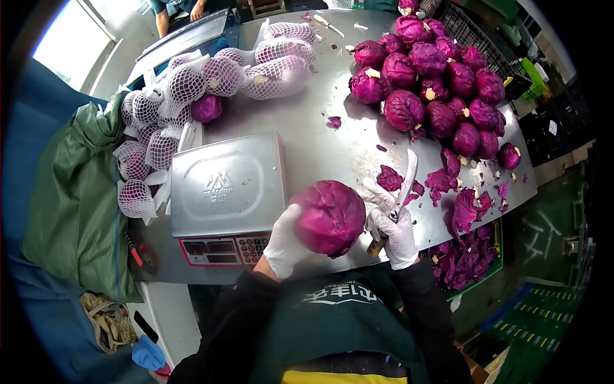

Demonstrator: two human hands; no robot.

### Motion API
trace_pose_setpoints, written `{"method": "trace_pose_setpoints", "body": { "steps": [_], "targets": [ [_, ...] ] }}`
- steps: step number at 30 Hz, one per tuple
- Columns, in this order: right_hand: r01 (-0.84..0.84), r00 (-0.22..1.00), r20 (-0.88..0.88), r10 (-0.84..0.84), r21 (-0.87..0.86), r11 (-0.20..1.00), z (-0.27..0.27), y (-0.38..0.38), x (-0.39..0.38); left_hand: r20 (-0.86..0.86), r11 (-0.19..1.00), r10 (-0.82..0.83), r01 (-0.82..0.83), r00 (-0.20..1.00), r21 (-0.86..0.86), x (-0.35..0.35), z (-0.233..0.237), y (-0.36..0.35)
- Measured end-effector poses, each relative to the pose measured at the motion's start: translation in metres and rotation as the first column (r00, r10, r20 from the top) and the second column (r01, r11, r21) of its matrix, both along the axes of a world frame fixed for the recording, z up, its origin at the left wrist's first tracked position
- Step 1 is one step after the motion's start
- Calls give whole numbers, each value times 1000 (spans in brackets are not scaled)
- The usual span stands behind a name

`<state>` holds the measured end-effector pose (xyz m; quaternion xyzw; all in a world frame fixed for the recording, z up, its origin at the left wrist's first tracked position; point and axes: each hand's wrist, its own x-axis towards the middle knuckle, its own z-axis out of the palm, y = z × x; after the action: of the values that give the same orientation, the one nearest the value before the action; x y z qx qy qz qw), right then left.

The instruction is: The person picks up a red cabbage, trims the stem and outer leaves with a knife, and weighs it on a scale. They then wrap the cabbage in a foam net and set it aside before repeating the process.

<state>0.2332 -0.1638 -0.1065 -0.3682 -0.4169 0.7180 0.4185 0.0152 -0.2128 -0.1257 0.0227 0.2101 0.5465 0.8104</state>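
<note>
A red cabbage is held up over the table's near edge, with my gloved left hand wrapped round its left side. At its right side my gloved right hand is closed on the handle of a knife, whose curved blade points up and away. Just left of the cabbage stands a scale with a bare metal plate. Loose purple leaves lie beyond the knife. Part of my left hand's fingers is hidden behind the cabbage.
Many cabbages are piled at the back right, before a black crate. Netted cabbages lie at the back left. A green-rimmed crate holds leaves. Red-handled pliers lie left. Another person's arm shows at the top.
</note>
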Motion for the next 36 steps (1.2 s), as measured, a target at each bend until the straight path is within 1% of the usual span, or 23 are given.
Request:
{"method": "trace_pose_setpoints", "body": {
  "steps": [1, 4, 5, 6, 7, 8, 9, 10, 11, 12, 13, 14, 16, 18, 20, 22, 23, 26, 27, 29, 31, 34, 36],
  "targets": [
    [4, 1000, 14, -4, -12, 1000, 0, -3, 0, 12, 1000, 23, -23, 1000, -7, 1, -4, -1],
    [0, 998, 63, 1, -9, 1000, 8, -8, -3, 282, 995, -3, 30, 959, -92, 4, -8, -4],
    [-12, 997, 80, 11, 14, 1000, 9, -9, -4, 463, 981, -189, 183, 866, 59, -2, -31, -3],
    [-24, 995, 98, 21, 38, 999, 11, -9, -5, 259, 978, -187, 155, 948, 139, 0, -47, -4],
    [-25, 996, 91, 23, 22, 999, 17, -9, -7, 45, 964, -158, 144, 986, 223, 6, -60, -10],
    [-41, 992, 119, 36, 39, 998, 20, -9, -8, -236, 929, -126, 198, 964, 313, 8, -69, -14],
    [-57, 988, 146, 48, 56, 997, 24, -8, -7, -525, 884, -54, 286, 849, 371, 10, -77, -18],
    [-73, 983, 173, 60, 72, 995, 27, -8, -7, -739, 846, 40, 371, 673, 383, 12, -86, -22],
    [-37, 989, 147, 28, 62, 997, 30, -10, -10, -682, 837, -50, 403, 730, 370, 17, -71, -19],
    [-16, 991, 136, 10, 46, 999, 31, -12, -10, -481, 867, -146, 346, 864, 358, 18, -61, -16],
    [4, 992, 125, -7, 30, 1000, 31, -13, -9, -249, 901, -225, 299, 942, 316, 19, -50, -12],
    [22, 993, 115, -23, 16, 1000, 31, -15, -7, 162, 959, -226, 190, 961, 209, 15, -43, -10],
    [30, 991, 132, -23, -51, 998, 19, -16, 2, 194, 996, 4, 13, 981, -87, 12, -5, -8],
    [56, 991, 127, -39, -134, 989, 13, -18, 8, -170, 995, 71, -58, 983, 85, 9, 4, 2],
    [75, 992, 110, -54, -191, 979, 10, -18, 10, -419, 961, 118, 3, 900, 277, 6, 13, 9],
    [72, 997, 42, -62, -308, 949, 5, -17, 12, -640, 895, 246, 82, 728, 438, 8, 25, 12],
    [39, 999, 42, -26, -331, 943, 1, -16, 14, -670, 901, 233, 102, 704, 421, 9, 31, 12],
    [-71, 997, -11, 72, -374, 925, 7, -11, 18, -727, 900, 260, 113, 635, 420, 19, 45, 8],
    [-69, 997, -1, 75, -391, 918, 8, -10, 19, -716, 896, 254, 121, 650, 427, 19, 45, 8],
    [-80, 996, -6, 85, -408, 909, 10, -6, 20, -807, 803, 430, 236, 405, 547, 16, 33, 10],
    [-109, 994, -34, 105, -422, 900, 11, -3, 20, -770, 674, 626, 408, 127, 616, 8, 28, 14],
    [-92, 996, -34, 86, -431, 898, 23, -2, 13, -683, 591, 725, 433, 86, 681, 10, 33, 16],
    [-102, 994, -6, 109, -413, 905, 19, 2, 8, -611, 514, 783, 437, 112, 738, 13, 31, 18]
  ]
}}
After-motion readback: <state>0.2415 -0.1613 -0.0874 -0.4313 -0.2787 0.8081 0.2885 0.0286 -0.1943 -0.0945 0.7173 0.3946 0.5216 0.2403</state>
